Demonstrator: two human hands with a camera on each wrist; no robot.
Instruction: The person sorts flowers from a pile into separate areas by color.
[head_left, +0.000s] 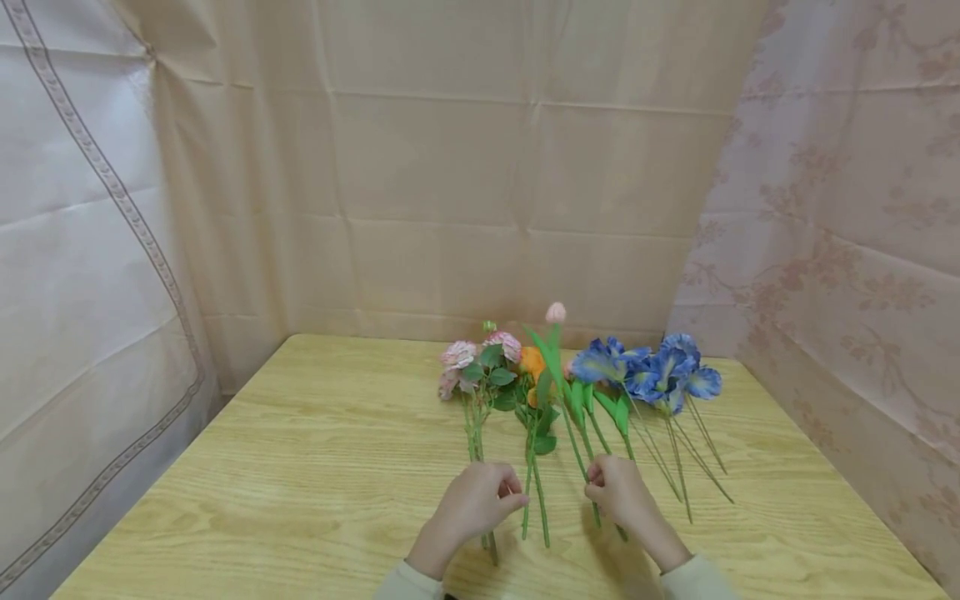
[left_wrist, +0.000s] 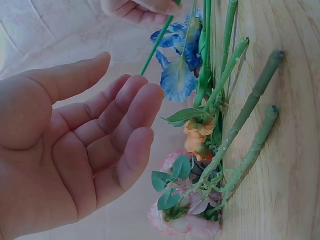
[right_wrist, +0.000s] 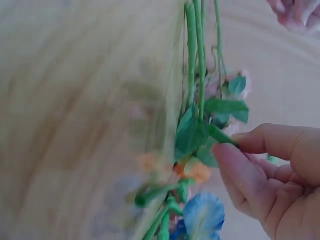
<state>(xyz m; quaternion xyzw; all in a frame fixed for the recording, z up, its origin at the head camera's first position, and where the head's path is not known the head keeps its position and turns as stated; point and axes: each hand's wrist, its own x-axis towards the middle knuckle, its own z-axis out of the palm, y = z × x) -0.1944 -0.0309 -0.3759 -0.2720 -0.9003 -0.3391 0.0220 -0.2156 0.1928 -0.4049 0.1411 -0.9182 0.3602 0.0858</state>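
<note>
Pinching smooth green stem (head_left: pixel 576 442) — right hand (head_left: pixel 621 492)

we seem to be in a makeshift staged booth, not a lived-in room. ahead of the hands a creased beige cloth backdrop (head_left: pixel 450 167) hangs flat, its fold lines showing. to the left of the hands a pale sheet with a dotted border (head_left: pixel 82 250) closes that side, and to the right a pinkish floral-print cloth (head_left: pixel 847 250) closes the other. under the hands lies a light wood-grain table (head_left: pixel 300 467), boxed in by the three cloths. just beyond the hands artificial flowers (head_left: pixel 570 375) lie in a row on it, like set-out props.
</note>
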